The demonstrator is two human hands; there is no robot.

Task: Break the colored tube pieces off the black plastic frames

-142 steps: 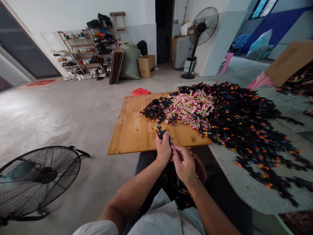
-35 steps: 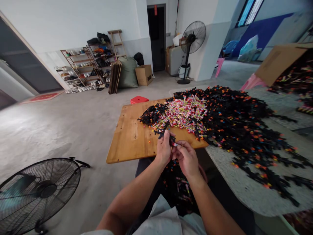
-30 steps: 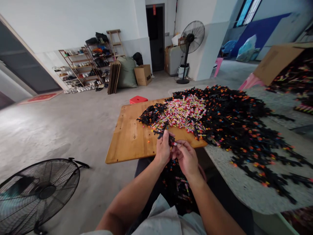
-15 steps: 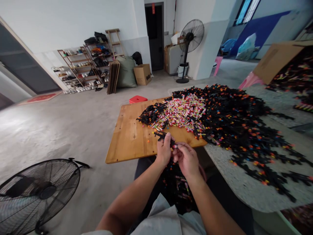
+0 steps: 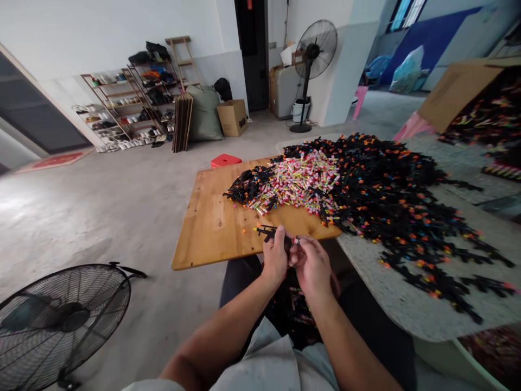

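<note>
My left hand [image 5: 275,254] is closed around a small black toy gun [image 5: 266,233] with a yellow-orange tip, its barrel pointing left over the board's front edge. Close beside it, my right hand [image 5: 312,266] pinches a small candy tube [image 5: 297,240] with a red and white end at the rear of the gun. Fingers hide most of the tube, so I cannot tell whether it sits in the gun. Beyond my hands, a heap of pink, white and yellow candy tubes [image 5: 303,182] lies on the wooden board [image 5: 203,228], with many black toy guns [image 5: 378,184] piled around it.
The toy-gun pile spreads onto a speckled stone table [image 5: 374,293] at right. A tilted cardboard box [image 5: 468,98] of similar pieces stands at the back right. A floor fan [image 5: 77,317] is at lower left. Behind the board are a red stool [image 5: 226,160] and a standing fan [image 5: 312,51].
The view has shifted slightly. The toy gun in my left hand has turned a little, its barrel now more level. My right hand stays at its rear end with the tube.
</note>
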